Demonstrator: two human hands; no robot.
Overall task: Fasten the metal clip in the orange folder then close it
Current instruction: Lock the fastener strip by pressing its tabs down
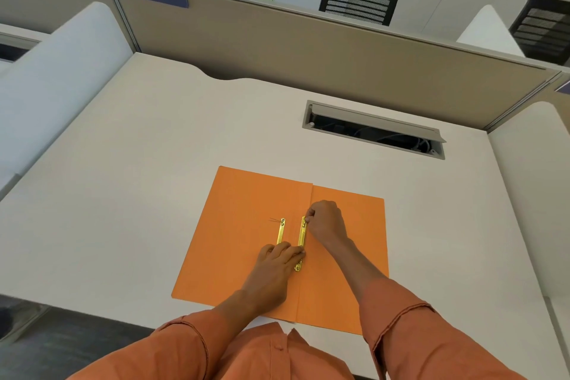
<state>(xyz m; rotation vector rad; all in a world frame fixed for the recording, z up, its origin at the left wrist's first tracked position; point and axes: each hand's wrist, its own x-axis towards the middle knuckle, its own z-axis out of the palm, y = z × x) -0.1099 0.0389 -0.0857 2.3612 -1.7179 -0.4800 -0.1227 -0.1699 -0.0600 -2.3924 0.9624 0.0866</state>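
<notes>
Both hands [325, 220] [279, 259] partly hide metal clip [301, 236].

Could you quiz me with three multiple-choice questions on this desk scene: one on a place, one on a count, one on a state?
1. Where does the orange paper folder lie?
A. on the white desk
B. on a chair
C. on the floor

2. How many gold metal clip strips show?
A. one
B. two
C. four

3. What state is the folder in?
A. closed
B. standing upright
C. open flat

Answers: 1 A, it rests flat on the desk; 2 B, two strips lie beside the fold; 3 C, both covers spread out, with the left hand and right hand on the right strip.
</notes>
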